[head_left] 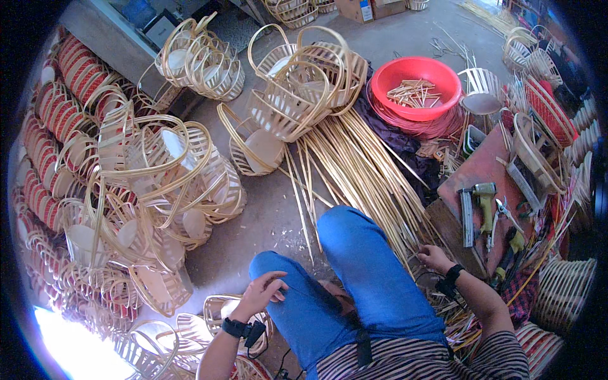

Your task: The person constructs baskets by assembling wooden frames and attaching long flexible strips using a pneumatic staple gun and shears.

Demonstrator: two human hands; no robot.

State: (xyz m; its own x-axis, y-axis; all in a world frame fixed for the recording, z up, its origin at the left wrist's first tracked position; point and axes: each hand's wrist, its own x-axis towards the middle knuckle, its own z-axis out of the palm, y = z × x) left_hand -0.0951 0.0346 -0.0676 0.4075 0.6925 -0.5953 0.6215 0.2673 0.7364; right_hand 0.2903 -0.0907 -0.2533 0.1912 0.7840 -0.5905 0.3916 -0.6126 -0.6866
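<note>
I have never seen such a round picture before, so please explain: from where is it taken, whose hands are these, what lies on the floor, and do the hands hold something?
A wide camera on a person's head looks down, so edges bend. The person sits in blue trousers. The left hand rests on the left knee, holding nothing I can see. The right hand reaches into the bundle of cane strips on the floor; its grip is unclear. Around lie woven baskets, a red basin of short sticks, and a nail gun on a red board.

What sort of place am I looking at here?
Likely a basket-weaving workshop: unfinished baskets heaped on the floor, a bundle of cane strips, and a nail gun on the low bench.
</note>
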